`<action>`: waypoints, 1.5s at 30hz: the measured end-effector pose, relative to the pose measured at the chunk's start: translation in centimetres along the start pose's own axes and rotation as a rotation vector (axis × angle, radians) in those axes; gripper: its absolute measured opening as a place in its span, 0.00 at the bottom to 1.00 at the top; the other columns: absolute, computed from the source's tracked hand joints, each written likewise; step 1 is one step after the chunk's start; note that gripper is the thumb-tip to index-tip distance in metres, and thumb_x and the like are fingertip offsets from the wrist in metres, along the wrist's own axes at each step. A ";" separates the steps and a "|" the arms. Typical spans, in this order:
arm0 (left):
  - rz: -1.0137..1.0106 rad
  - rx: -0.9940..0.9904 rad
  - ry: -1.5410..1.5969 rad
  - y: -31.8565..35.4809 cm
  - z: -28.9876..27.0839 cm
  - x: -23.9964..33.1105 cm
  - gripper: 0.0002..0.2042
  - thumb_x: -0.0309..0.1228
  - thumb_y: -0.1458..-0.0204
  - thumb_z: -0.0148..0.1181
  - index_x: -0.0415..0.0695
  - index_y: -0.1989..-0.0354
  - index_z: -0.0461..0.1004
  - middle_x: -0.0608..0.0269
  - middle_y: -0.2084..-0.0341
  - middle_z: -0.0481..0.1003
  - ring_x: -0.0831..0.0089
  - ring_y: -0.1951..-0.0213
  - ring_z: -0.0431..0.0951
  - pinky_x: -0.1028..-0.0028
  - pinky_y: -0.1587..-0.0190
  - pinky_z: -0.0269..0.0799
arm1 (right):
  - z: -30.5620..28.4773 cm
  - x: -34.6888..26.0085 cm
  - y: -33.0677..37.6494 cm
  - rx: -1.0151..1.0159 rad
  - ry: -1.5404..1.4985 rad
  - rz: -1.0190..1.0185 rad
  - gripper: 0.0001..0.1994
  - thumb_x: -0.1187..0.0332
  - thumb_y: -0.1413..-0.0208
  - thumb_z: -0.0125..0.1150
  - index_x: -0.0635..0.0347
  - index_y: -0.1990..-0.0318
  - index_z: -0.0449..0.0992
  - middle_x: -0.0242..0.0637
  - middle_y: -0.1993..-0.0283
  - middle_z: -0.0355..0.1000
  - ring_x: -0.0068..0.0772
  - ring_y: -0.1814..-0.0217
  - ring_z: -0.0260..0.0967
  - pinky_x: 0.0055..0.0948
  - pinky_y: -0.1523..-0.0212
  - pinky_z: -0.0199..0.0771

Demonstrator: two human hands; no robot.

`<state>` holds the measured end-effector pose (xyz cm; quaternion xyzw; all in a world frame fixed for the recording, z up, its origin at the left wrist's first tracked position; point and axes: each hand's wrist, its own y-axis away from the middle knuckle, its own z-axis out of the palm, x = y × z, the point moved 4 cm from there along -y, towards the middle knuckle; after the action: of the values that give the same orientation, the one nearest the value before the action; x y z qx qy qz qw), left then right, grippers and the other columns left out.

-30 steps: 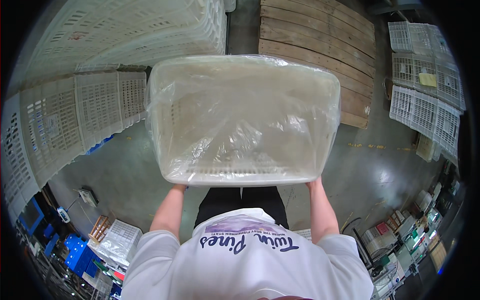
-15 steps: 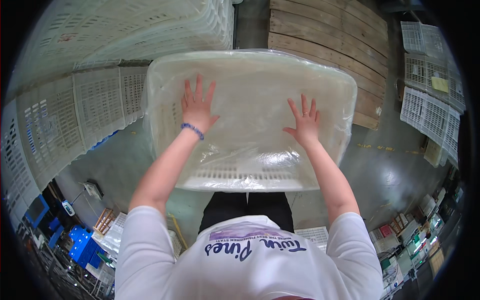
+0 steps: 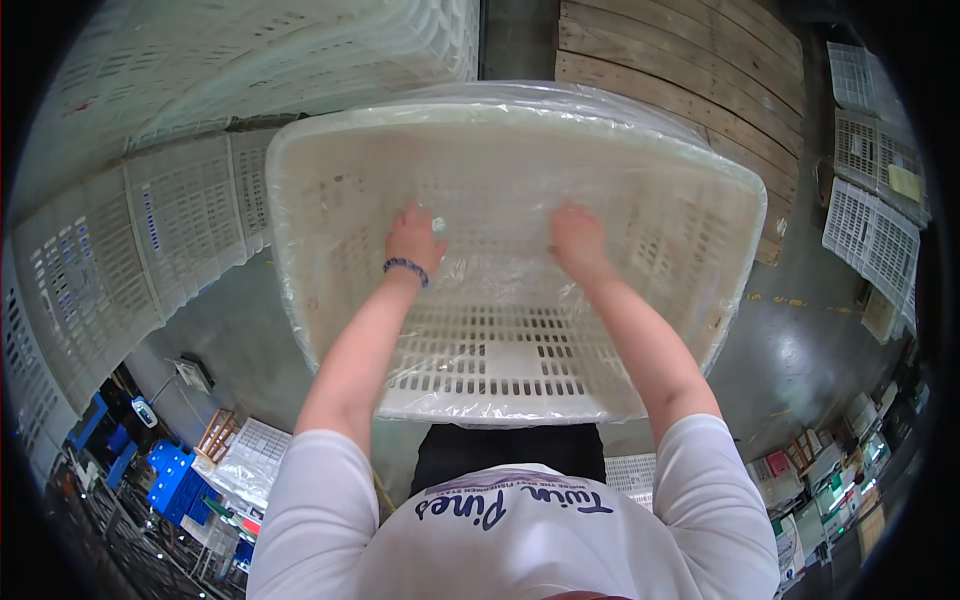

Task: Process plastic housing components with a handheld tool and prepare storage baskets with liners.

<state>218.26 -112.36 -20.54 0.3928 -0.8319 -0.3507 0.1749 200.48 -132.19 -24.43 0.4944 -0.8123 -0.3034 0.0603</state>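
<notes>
In front of me stands a big white slatted plastic crate [image 3: 590, 398], lined with a clear plastic film [image 3: 500, 230] that also wraps over its rim. Both of my hands are down inside it, against the film. My left hand [image 3: 413, 240], with a blue beaded bracelet at the wrist, reaches in left of centre, thumb away from the fingers and nothing held. Right of centre is my right hand [image 3: 580, 240], its fingers pointing down and away, slightly blurred, with nothing seen in them. The fingertips are partly foreshortened.
Tall stacks of white crates [image 3: 190, 205] line the left side. A wooden pallet [image 3: 680, 70] lies beyond the crate at the far right. More white crates [image 3: 872, 225] stand along the right edge. Blue bins [image 3: 178, 483] are at the lower left.
Both hands have gone from lying spread on the film near the top to deeper in the crate, closer together. The film has sunk inward, and the crate's slatted walls show more clearly.
</notes>
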 end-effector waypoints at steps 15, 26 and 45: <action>-0.051 -0.712 -0.147 2.5 8.3 -2.4 0.26 0.47 0.51 0.52 0.41 0.49 0.68 0.50 0.50 0.68 0.62 0.48 0.69 0.64 0.48 0.66 | -7.4 -19.0 -10.1 0.098 -0.553 -0.366 0.22 0.59 0.54 0.58 0.52 0.50 0.68 0.43 0.49 0.66 0.43 0.49 0.67 0.41 0.51 0.68; 0.030 -0.839 -0.223 1.8 8.8 -1.0 0.29 0.51 0.56 0.55 0.40 0.51 0.70 0.52 0.50 0.69 0.58 0.49 0.69 0.64 0.47 0.64 | -5.2 -12.2 -10.8 0.223 -0.738 -0.304 0.25 0.51 0.53 0.58 0.54 0.50 0.70 0.44 0.55 0.70 0.44 0.50 0.66 0.37 0.48 0.65; 0.622 0.486 0.347 15.8 -14.1 6.1 0.23 0.27 0.63 0.61 0.44 0.54 0.68 0.50 0.48 0.62 0.52 0.46 0.61 0.59 0.44 0.58 | -19.5 2.5 15.8 0.478 -0.464 -0.050 0.27 0.72 0.59 0.63 0.56 0.47 0.65 0.45 0.42 0.59 0.47 0.38 0.53 0.41 0.41 0.57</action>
<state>214.01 -116.28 0.72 0.2061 -0.9275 -0.0037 0.3119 194.84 -137.60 -0.43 0.4318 -0.8403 -0.2101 -0.2515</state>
